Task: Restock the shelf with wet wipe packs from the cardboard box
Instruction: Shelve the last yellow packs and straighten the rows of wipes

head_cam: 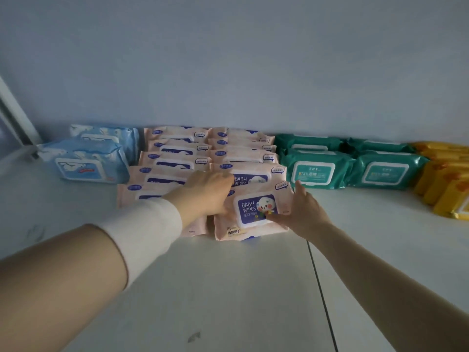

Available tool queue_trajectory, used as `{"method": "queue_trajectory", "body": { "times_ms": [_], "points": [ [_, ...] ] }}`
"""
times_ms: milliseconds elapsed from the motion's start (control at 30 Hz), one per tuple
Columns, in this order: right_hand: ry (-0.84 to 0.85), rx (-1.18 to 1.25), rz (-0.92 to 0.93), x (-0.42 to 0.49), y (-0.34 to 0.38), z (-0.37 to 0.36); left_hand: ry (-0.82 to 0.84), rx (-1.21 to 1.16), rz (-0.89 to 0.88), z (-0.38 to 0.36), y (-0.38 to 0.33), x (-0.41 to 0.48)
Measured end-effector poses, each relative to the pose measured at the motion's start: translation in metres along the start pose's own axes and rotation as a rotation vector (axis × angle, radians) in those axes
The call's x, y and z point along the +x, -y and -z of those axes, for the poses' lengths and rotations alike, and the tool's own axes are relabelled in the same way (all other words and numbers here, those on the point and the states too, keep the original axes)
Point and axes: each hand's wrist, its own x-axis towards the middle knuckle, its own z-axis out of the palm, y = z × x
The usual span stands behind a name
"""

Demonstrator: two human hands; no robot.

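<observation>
Two bare arms are reaching over the white shelf (228, 288), the left one wearing a white sleeve (144, 224). Both hands are gripping the front pink pack (253, 207) lying flat on the shelf: the left hand (205, 194) is curling over its left end, and the right hand (302, 214) is holding its right end with the thumb on the purple lid. Behind it, more pink packs (177, 148) are lying in two overlapping rows. Blue packs (88, 163) are sitting to the left, green packs (314, 171) and yellow packs (446, 184) to the right, all reaching back to the wall (228, 72).
</observation>
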Motion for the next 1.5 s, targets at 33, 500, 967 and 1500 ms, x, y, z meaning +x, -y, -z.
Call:
{"method": "queue_trajectory", "body": {
  "times_ms": [33, 500, 967, 1500],
  "points": [
    [-0.006, 0.051, -0.001, 0.007, -0.003, -0.001, 0.004, -0.047, 0.015, -0.003, 0.002, 0.005],
    [-0.185, 0.403, -0.030, 0.024, -0.018, -0.032, 0.010, -0.440, -0.071, -0.001, 0.037, 0.030],
    [-0.139, 0.444, -0.062, 0.037, -0.018, -0.041, 0.180, -0.428, -0.069, 0.020, 0.052, 0.088],
    [-0.159, 0.436, -0.048, 0.040, -0.018, -0.037, 0.228, -0.140, -0.144, 0.010, 0.036, 0.062]
  ]
}}
